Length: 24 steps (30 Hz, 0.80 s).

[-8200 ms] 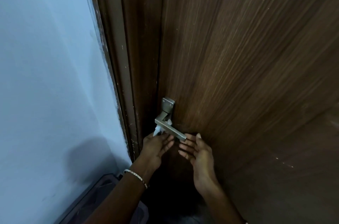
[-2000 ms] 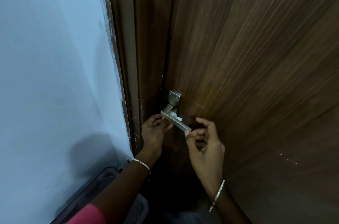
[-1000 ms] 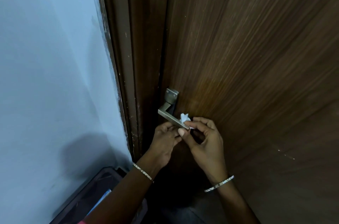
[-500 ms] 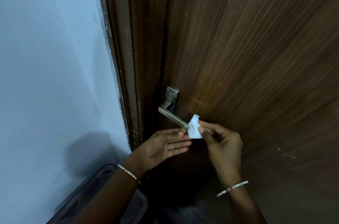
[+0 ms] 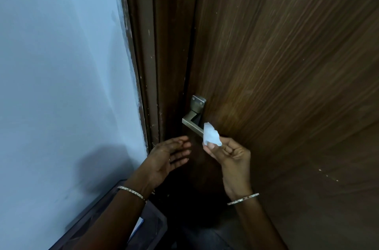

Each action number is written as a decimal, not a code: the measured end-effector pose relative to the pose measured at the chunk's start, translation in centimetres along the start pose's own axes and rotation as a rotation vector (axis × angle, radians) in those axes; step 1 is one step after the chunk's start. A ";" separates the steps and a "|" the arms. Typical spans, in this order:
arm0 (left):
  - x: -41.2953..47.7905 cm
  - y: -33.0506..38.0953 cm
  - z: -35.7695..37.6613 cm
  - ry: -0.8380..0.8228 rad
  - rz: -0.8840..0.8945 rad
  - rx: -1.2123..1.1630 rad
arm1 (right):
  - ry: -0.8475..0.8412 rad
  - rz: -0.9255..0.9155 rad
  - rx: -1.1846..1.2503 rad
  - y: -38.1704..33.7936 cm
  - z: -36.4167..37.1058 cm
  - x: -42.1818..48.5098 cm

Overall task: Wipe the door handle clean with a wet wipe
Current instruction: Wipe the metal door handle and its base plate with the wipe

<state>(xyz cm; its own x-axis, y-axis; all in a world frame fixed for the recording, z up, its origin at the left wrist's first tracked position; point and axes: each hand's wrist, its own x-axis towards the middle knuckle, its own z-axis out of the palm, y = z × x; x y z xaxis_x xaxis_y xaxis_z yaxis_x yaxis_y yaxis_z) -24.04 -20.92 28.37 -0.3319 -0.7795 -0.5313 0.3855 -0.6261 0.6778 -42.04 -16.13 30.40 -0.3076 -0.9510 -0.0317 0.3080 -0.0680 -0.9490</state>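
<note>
- Handle (image 5: 191, 124): square brushed-metal lever on the wooden door (image 5: 287, 65), long axis running down-right toward the wipe.
- Wipe (image 5: 211, 135): crumpled white wad at the lever's free end, apparently touching it.
- Right hand (image 5: 231, 155) pinches the wipe, nearest.
- Left hand (image 5: 166, 157): fingers spread, empty, below the lever.

Brushed metal handle (image 5: 191, 124), grained wood door (image 5: 287, 65)

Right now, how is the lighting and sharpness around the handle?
Head view: dim and warm, with a soft glow on the door; handle and wipe readable; left hand slightly motion-blurred; wide-angle lens bends the door frame.
</note>
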 end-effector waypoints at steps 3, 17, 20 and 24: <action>0.1 0.0 -0.2 0.001 -0.016 -0.006 | -0.047 0.129 0.143 0.0 -0.5 0.5; 0.7 0.0 1.3 -0.043 -0.023 0.041 | 0.042 0.357 0.286 -0.7 -0.4 0.7; 0.8 0.1 1.8 -0.075 0.013 0.055 | 0.093 -0.218 -0.567 -1.8 -0.5 0.3; 0.8 0.4 2.5 -0.083 0.071 0.045 | -0.089 -0.561 -0.980 -3.0 1.4 -0.1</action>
<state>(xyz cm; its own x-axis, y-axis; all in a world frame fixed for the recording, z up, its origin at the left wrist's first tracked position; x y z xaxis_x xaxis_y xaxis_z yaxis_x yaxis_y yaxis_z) -26.28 -21.75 29.54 -0.3761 -0.8162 -0.4385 0.3719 -0.5665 0.7354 -41.71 -16.26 33.71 -0.1030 -0.8812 0.4615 -0.7036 -0.2634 -0.6600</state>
